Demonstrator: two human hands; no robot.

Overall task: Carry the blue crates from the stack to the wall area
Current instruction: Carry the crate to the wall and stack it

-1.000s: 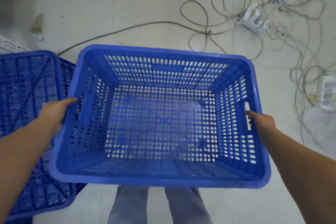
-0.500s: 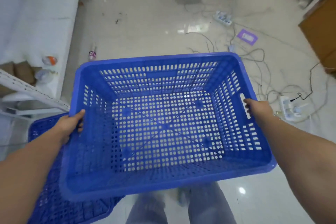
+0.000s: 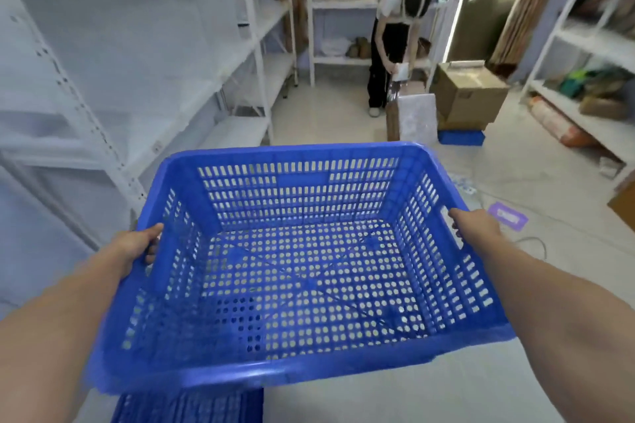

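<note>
I hold an empty blue perforated crate level in front of me, above the floor. My left hand grips its left side wall at the rim. My right hand grips the right side by the handle slot. The edge of another blue crate shows below the held one at the bottom of the view. A further blue crate lies on the floor far ahead under cardboard boxes.
White metal shelving runs along the left; more shelves stand on the right. A person bends over wrapped boxes ahead. A cardboard box, a purple item and cables lie on the floor to the right.
My view has tilted up from the floor to the room ahead. The crate stays held in both hands, and the stack has dropped almost out of sight below it.
</note>
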